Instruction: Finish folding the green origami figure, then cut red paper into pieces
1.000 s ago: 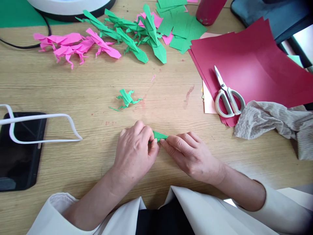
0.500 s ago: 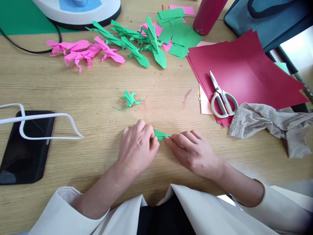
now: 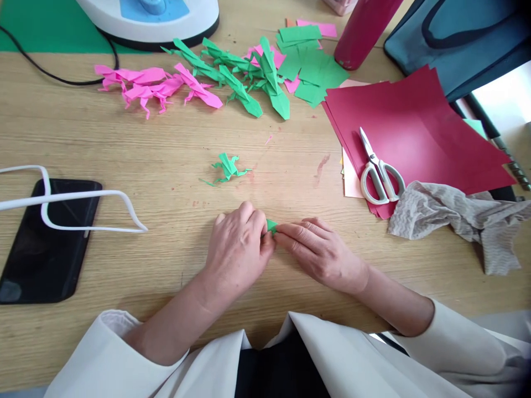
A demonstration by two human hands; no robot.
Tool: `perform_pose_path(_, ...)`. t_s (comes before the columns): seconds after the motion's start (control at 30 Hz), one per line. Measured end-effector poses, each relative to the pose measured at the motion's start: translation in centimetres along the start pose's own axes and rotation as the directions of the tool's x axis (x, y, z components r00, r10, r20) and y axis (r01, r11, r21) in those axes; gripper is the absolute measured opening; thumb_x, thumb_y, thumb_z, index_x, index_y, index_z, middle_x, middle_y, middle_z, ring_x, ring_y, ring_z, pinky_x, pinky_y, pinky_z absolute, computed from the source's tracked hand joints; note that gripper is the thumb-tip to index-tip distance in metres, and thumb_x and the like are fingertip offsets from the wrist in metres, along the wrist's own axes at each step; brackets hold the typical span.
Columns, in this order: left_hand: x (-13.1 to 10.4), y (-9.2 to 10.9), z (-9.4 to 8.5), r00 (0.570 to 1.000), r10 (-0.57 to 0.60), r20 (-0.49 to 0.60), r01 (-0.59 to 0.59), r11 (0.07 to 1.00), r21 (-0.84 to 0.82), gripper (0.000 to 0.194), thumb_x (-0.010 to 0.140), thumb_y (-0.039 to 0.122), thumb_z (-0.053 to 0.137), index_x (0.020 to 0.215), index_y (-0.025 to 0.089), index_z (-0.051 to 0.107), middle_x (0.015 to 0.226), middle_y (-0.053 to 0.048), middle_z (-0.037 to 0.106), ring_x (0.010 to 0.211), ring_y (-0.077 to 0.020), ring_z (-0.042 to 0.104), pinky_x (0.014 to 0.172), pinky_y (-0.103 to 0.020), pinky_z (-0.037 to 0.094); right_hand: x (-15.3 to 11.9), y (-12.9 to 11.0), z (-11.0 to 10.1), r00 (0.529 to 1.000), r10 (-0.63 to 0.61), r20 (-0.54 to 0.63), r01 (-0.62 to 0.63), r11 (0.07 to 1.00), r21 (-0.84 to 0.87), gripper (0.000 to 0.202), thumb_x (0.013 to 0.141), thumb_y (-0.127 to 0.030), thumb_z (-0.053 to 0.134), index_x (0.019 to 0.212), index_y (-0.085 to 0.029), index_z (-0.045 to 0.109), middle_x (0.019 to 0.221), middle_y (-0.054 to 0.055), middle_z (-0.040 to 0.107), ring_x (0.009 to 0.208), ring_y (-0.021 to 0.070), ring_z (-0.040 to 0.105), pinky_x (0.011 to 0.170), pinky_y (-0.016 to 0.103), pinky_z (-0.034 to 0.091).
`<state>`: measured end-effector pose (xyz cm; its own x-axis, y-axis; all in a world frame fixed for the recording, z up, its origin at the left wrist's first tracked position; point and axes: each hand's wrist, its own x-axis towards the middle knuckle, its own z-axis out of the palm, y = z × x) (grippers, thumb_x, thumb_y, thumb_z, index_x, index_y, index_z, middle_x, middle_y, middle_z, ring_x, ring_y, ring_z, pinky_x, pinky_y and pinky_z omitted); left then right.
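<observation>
A small piece of folded green paper (image 3: 271,225) shows between my two hands, low over the wooden table. My left hand (image 3: 240,243) has its fingers curled round the paper's left part and hides most of it. From the other side, my right hand (image 3: 321,251) pinches the right end between thumb and fingertips. Just beyond them stands a small green origami frog (image 3: 228,167) with thin spread legs. Farther back lie several long folded green paper figures (image 3: 271,83) and several pink ones (image 3: 155,88).
Red paper sheets (image 3: 418,121) at the right carry scissors (image 3: 379,171); a crumpled cloth (image 3: 431,210) lies beside them. A phone (image 3: 50,249) and white cable (image 3: 95,228) are at the left. An iron (image 3: 153,25), green paper squares (image 3: 319,69), a red bottle (image 3: 369,33) and a bag (image 3: 440,44) stand behind.
My right hand has moved closer to my left and covers more of the green paper, so less of it shows. The whole view has shifted slightly.
</observation>
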<state>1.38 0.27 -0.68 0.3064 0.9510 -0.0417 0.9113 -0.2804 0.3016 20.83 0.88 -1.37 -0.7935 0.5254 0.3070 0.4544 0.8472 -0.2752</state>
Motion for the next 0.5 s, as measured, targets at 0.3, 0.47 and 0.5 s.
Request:
perform_pose_path(0.3, -0.74, -0.78, -0.38, 1.0, 0.027, -0.012, -0.028, 0.981, -0.192, 0.014, 0.093, 0.02, 0.048, 0.081, 0.02, 0.055, 0.089, -0.005, 0.057, 0.081, -0.0212, 0.056, 0.073, -0.036, 0.041, -0.25, 0.29, -0.23, 0.999, -0.042, 0.023, 0.043, 0.998, -0.038, 0.028, 0.098, -0.01, 0.043, 0.118, -0.008, 0.064, 0.121, 0.014, 0.069, 0.098, 0.0211, 0.063, 0.089, 0.04, 0.051)
perform_pose_path(0.47, -0.91, -0.97, -0.21, 0.998, 0.018, -0.066, -0.035, 0.961, -0.273, 0.013, 0.091, 0.014, 0.048, 0.08, 0.019, 0.054, 0.087, -0.004, 0.054, 0.079, -0.0194, 0.055, 0.072, -0.035, 0.042, -0.31, 0.36, -0.1, 0.999, -0.045, 0.021, 0.046, 0.998, -0.047, 0.029, 0.098, -0.009, 0.041, 0.115, -0.01, 0.065, 0.119, 0.012, 0.07, 0.098, 0.0197, 0.063, 0.094, 0.041, 0.048)
perform_pose_path(0.5, -0.9, -0.98, -0.15, 0.997, 0.014, -0.073, -0.034, 0.96, -0.28, 0.013, 0.09, 0.013, 0.048, 0.08, 0.018, 0.054, 0.087, -0.004, 0.054, 0.08, -0.0194, 0.055, 0.072, -0.035, 0.043, -0.31, 0.35, -0.1, 0.999, -0.045, 0.018, 0.046, 0.997, -0.056, 0.029, 0.098, -0.009, 0.041, 0.115, -0.01, 0.065, 0.119, 0.012, 0.07, 0.097, 0.0194, 0.063, 0.095, 0.041, 0.048)
